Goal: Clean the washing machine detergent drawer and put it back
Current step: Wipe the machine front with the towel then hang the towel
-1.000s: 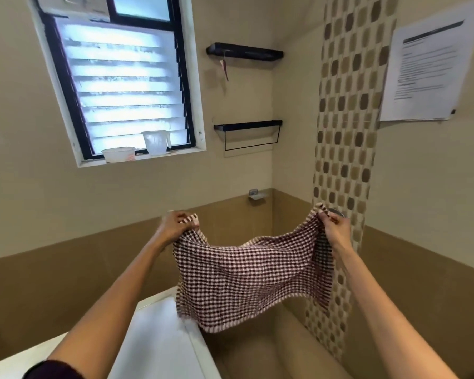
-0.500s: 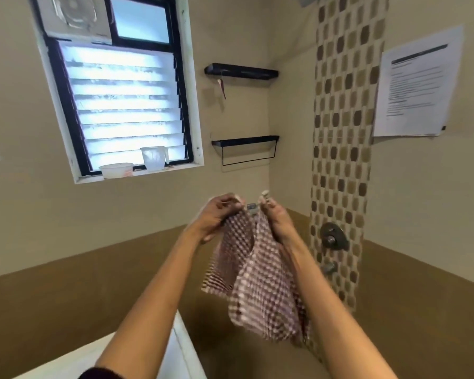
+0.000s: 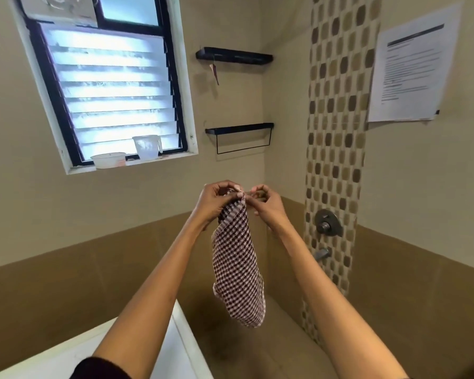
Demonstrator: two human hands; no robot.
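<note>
Both arms reach forward and up, and the hands meet in front of the corner of a tiled room. The left hand (image 3: 216, 204) has its fingers curled and pinches the bunched top of a checked cloth (image 3: 238, 269). The right hand (image 3: 268, 207) is right beside it, fingers bent and close together at the same top edge. It seems to pinch a corner of the cloth there, though the fingertips are too small to read for sure.

The cloth hangs straight down from the hands in a narrow folded length. Its lower end is free in the air and touches nothing. It hangs to the right of a white panel (image 3: 175, 348) at the bottom left and in front of the brown lower wall. A dark sleeve (image 3: 101, 369) shows at the left elbow.

On the right wall a strip of patterned tiles (image 3: 337, 132) runs top to bottom, with a round metal shower valve (image 3: 327, 222) and a spout (image 3: 322, 253) below it. A printed sheet of paper (image 3: 413, 75) is stuck to the wall further right.

The back wall has two black shelves, an upper shelf (image 3: 234, 54) and a lower shelf (image 3: 240, 128). To the left, a window (image 3: 107, 86) with slatted glass has a white bowl (image 3: 108, 160) and a clear jug (image 3: 147, 146) on its sill.
</note>
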